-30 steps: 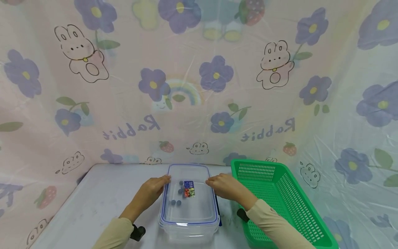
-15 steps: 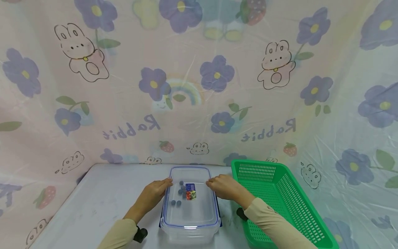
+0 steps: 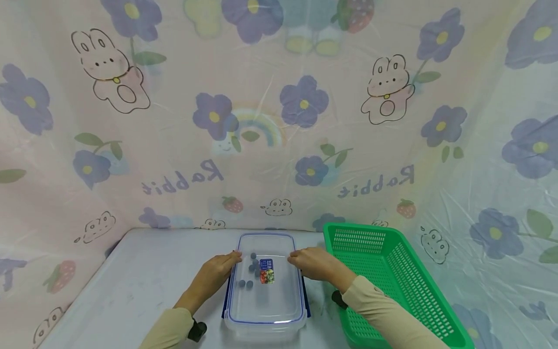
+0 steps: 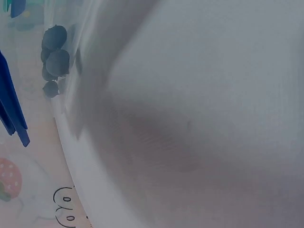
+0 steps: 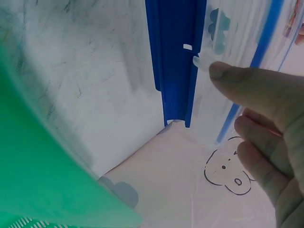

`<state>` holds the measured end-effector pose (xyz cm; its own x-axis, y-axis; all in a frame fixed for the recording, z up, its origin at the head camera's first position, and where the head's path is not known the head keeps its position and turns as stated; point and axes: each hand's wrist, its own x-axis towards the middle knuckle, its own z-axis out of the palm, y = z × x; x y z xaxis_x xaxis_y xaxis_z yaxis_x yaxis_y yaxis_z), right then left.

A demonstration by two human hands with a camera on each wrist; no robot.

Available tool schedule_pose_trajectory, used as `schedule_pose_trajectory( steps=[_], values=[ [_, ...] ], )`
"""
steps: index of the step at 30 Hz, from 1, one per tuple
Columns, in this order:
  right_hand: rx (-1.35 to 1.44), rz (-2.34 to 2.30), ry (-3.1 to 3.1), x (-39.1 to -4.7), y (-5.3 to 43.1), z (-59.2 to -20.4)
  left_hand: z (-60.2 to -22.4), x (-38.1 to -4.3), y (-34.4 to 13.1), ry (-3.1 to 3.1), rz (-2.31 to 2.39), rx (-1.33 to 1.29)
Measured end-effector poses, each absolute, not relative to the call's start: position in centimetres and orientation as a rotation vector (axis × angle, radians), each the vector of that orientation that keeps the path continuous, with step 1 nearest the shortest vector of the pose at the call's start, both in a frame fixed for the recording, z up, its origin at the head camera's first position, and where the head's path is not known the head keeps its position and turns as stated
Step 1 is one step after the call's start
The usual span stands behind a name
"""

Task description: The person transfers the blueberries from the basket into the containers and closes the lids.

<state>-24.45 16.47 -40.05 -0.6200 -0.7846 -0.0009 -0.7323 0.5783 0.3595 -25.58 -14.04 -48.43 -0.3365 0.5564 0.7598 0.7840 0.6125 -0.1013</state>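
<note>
A clear lid [image 3: 279, 303] with a blue seal and a printed label [image 3: 267, 271] lies over a clear plastic food box [image 3: 265, 334]. Several blueberries [image 4: 57, 61] show through the box wall. My left hand [image 3: 211, 277] holds the lid's left edge; the left wrist view does not show its fingers. At the opposite edge, my right hand [image 3: 316, 263] pinches the lid, its thumb [image 5: 247, 85] low by the rim and the other fingers bent. A blue side latch [image 5: 175, 61] hangs down, unfastened. Whether the lid sits fully down I cannot tell.
A green slotted basket [image 3: 392, 281] stands right of the box, close to my right forearm. Both stand on a white tabletop [image 3: 144, 281]. A patterned curtain [image 3: 261, 145] rises behind the table and along its sides.
The lid has shifted slightly toward me and lies straighter over the box. A blue latch on the left side has come into view. Both hands keep their places at the edges.
</note>
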Motion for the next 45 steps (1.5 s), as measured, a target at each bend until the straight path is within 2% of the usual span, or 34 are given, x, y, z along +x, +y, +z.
schedule_pose_trajectory(
  steps=[8, 13, 20, 28, 36, 45],
  values=[
    [1.189, -0.234, -2.939, -23.8, 16.7, -38.8, -48.3, -25.3, -14.1, -2.11, -0.392, -1.041],
    [1.153, 0.145, -2.909, -22.9, 17.5, -37.7, -48.0, -24.4, -14.0, -2.288, -0.562, -1.004],
    [0.999, 0.643, -2.662, -19.9, 17.2, -37.9, -46.9, -21.7, -13.3, -2.495, -1.235, -0.614],
    [0.466, 1.023, -2.415, -15.7, 13.9, -42.0, -46.2, -18.7, -12.1, -2.47, -1.756, -0.247],
    [0.041, 1.287, -2.277, -15.0, 12.8, -46.6, -47.7, -17.0, -10.7, -2.268, -2.089, -0.068],
    [-0.112, 1.378, -2.208, -15.0, 12.6, -48.8, -48.7, -16.2, -8.9, -2.135, -2.091, 0.05]
  ],
)
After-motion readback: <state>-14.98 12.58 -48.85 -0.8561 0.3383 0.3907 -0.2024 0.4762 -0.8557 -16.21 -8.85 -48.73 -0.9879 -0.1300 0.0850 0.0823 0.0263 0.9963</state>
